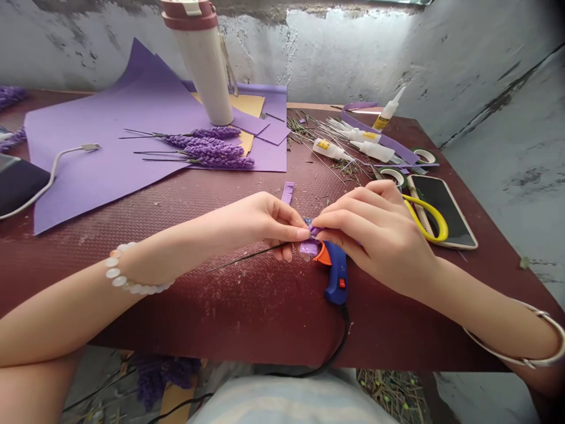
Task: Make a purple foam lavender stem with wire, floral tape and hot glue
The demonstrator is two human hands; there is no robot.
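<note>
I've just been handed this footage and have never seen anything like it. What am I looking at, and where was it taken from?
There is no machine here, just a person's two bare hands. The single picture comes from a camera on that person's head, looking forward and down.

The left hand holds a thin dark stem; the right hand pinches some purple material beside it. Just below is a blue tool, probably a glue gun.

On the dark red table lie purple sheets and fluffy purple sprigs, with a tumbler standing behind. To the right are small white bottles and a phone.
</note>
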